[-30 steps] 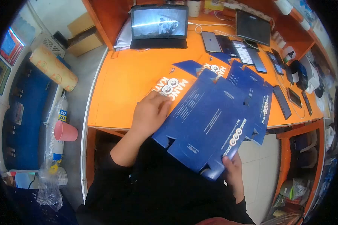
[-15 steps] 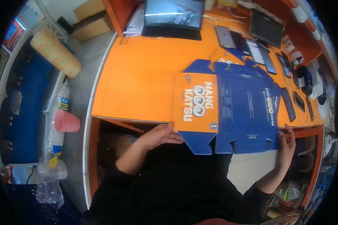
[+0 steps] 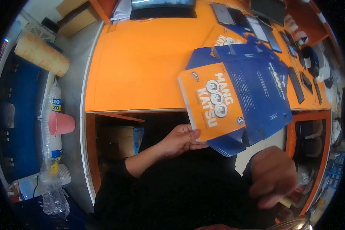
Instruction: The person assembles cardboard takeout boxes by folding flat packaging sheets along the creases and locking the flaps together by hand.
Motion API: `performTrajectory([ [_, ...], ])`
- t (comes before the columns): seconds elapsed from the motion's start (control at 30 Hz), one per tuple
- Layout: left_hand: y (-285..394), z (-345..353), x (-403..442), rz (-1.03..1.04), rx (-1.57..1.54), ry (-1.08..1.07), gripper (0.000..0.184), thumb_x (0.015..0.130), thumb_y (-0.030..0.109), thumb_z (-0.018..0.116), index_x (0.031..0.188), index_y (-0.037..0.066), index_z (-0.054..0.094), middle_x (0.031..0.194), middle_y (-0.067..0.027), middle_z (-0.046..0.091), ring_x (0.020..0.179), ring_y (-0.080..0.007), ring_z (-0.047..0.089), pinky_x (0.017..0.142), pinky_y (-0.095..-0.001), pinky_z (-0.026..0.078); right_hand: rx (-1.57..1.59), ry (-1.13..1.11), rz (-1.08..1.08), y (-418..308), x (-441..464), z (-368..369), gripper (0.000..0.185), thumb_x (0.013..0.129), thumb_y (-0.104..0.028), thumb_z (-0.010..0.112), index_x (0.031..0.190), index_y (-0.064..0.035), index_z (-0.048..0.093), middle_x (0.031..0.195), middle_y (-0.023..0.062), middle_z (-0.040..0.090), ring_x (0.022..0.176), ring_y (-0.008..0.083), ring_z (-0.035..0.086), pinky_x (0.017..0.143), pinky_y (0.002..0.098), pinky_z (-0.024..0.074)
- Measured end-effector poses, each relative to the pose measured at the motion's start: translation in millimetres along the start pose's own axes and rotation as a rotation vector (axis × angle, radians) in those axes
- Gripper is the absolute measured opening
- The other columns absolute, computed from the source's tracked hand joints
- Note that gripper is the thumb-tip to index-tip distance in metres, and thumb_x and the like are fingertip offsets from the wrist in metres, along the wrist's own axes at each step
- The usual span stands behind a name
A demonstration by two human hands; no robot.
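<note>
One flat blue-and-orange carton [image 3: 239, 94] sits slantwise across the front edge of the orange table [image 3: 142, 65], its near flaps jutting past that edge; clock directions here run from its middle. Whether its far part rests on the top or is slightly lifted, I cannot tell. At 8 o'clock the left hand [image 3: 180, 141] pinches the near corner of the orange panel, thumb above and fingers underneath. At 5 o'clock the right hand [image 3: 273, 176] is blurred and apart from the carton; nothing shows in its grip, and I cannot tell whether its fingers are spread or curled.

That one-cornered hold looks like the weak point — with no hand on the opposite side, the overhanging flaps could sag or crease, and a hard pinch could dent the corner. If the left hand slackened, the carton might tip over the edge.

At 12 o'clock a second carton [image 3: 226, 36] seems partly covered, so dragging could snag the flaps. At 3 o'clock a dark phone [image 3: 296, 85] lies near the carton's side; a swing that way might nudge it — likewise the row of phones [image 3: 256, 28] toward 1 o'clock. Farther out, the pink cup [image 3: 61, 123] at 9 o'clock is well apart, at little risk.
</note>
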State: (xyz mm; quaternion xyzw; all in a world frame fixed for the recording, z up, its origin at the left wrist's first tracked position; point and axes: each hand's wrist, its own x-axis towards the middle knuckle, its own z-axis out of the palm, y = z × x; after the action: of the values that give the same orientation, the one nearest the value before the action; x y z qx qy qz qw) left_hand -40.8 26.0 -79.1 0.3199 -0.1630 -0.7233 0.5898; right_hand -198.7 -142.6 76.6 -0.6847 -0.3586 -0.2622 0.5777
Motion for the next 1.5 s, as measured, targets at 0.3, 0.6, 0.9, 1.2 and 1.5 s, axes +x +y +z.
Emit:
performTrajectory([
  [0.3,14.0,-13.1,8.4,0.166,-0.109,0.005,0.053,0.102,0.038,0.040,0.137,-0.002,0.038,0.128,-0.0202,0.056,0.117,-0.0293,0.059,0.098,-0.0436,0.051,0.038,0.092,0.105,-16.4,18.3,14.3,0.019,0.083,-0.013,0.065,0.096,-0.0183,0.054,0.064,0.0042,0.058,0.043,0.0105,0.040,0.043,0.0260,0.0277],
  [0.6,7.1,-1.6,10.8,0.172,0.038,0.272,0.044,0.100,0.036,0.049,0.129,0.002,0.050,0.116,-0.0121,0.064,0.103,-0.0214,0.066,0.087,-0.0369,0.056,0.160,-0.007,-0.169,33.2,0.4,39.0,0.036,0.084,-0.008,0.068,0.115,-0.0198,0.053,0.068,0.0030,0.056,0.043,0.0101,0.043,0.043,0.0237,0.0329],
  [0.9,2.7,-1.6,15.9,0.242,0.136,0.386,0.041,0.099,0.037,0.052,0.119,0.001,0.057,0.104,-0.0100,0.068,0.090,-0.0180,0.069,0.075,-0.0330,0.058,0.190,-0.012,-0.086,31.8,-10.5,41.0,0.042,0.084,-0.008,0.068,0.118,-0.0209,0.047,0.072,0.0046,0.056,0.047,0.0120,0.046,0.045,0.0262,0.0340],
  [1.2,6.6,-7.8,-2.0,0.535,0.695,0.595,0.030,0.095,0.015,0.061,0.122,0.001,0.056,0.080,-0.0075,0.066,0.065,-0.0099,0.062,0.058,-0.0240,0.053,-0.044,-0.146,0.028,21.2,-3.9,21.0,0.013,0.082,-0.010,0.064,0.093,-0.0144,0.068,0.067,-0.0003,0.051,0.047,0.0111,0.044,0.041,0.0286,0.0300],
  [1.5,5.9,-11.2,0.1,0.638,1.055,0.649,0.045,0.090,0.013,0.068,0.131,0.002,0.054,0.072,-0.0078,0.066,0.061,-0.0100,0.063,0.055,-0.0249,0.048,-0.869,-0.347,0.642,30.1,37.4,-21.4,0.022,0.083,-0.011,0.065,0.106,-0.0095,0.068,0.078,0.0069,0.061,0.067,0.0231,0.060,0.057,0.0325,0.0439],
])
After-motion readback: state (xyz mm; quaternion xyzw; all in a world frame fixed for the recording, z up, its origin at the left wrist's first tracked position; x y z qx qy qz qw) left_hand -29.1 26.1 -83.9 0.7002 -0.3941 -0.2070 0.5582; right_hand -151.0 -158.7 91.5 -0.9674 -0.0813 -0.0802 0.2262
